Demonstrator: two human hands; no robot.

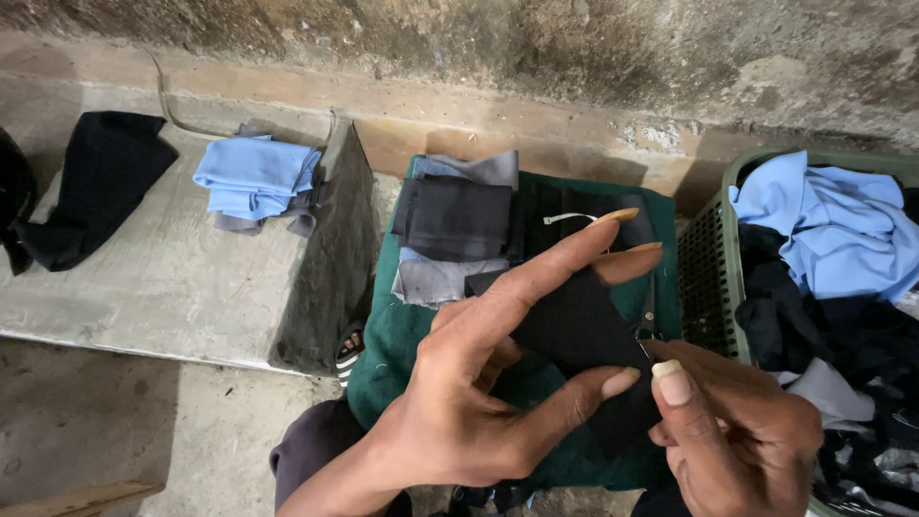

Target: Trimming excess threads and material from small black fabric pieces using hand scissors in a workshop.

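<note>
A rough, stained concrete wall (574, 57) closes the background, with a low concrete ledge (163, 278) along its foot and bare floor (86, 421) below. A green cloth (392, 335) spread over your lap serves as the work surface.

Your left hand (469, 412) is near the centre of the view with its fingers spread wide; the thumb and the extended fingers bear on the black fabric piece (574, 330), holding it taut instead of clamping it. Your right hand (737, 440) is at the lower right, its grip pressed together at the right edge of that piece, where a small metal part (643, 340) shows; whether it pinches this part or the fabric edge cannot be told.

The black fabric piece lies between the two hands, above the green cloth, its long axis running from upper left to lower right. Its right edge is touching the right hand; the left hand covers its left half.

Beyond the hands, a stack of folded grey and black pieces (455, 230) rests on the green cloth. A green plastic basket (713, 278) holding blue and dark garments stands just beside you on the right. On the ledge lie a folded blue cloth (254, 177) and, well apart to the left, a black cloth (96, 182).
</note>
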